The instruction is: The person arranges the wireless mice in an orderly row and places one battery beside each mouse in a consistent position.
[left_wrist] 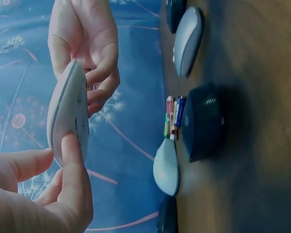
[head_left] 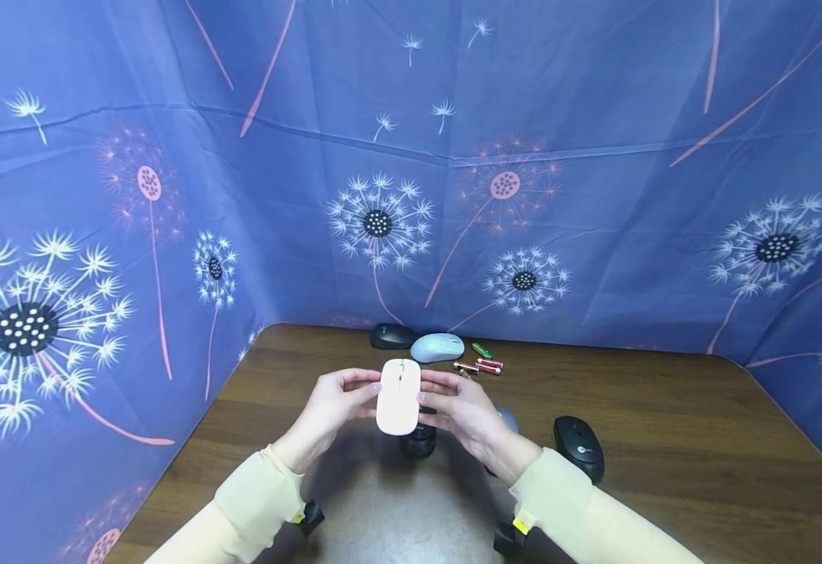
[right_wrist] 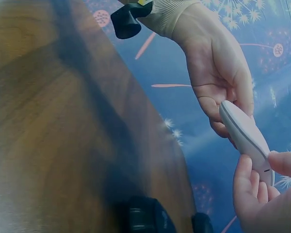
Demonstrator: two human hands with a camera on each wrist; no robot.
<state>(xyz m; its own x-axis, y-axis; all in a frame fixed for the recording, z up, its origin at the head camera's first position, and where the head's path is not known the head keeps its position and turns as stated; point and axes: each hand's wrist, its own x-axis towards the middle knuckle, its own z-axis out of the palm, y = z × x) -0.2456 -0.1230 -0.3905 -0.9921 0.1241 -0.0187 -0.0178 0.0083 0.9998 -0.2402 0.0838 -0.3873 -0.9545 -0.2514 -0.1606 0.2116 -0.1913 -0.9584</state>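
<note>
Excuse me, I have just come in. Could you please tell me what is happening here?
A person holds a white computer mouse above a wooden table, the left hand gripping one side and the right hand the other. Near the table's far edge lie a light blue mouse and a dark mouse, with some small batteries beside the light blue one. Another black mouse lies beyond the right forearm.

Left hand [right_wrist: 218,73] and right hand [right_wrist: 269,208] gripping 1 white mouse [right_wrist: 246,133], wooden table [right_wrist: 43,145], blue cloth [right_wrist: 172,104]
</note>
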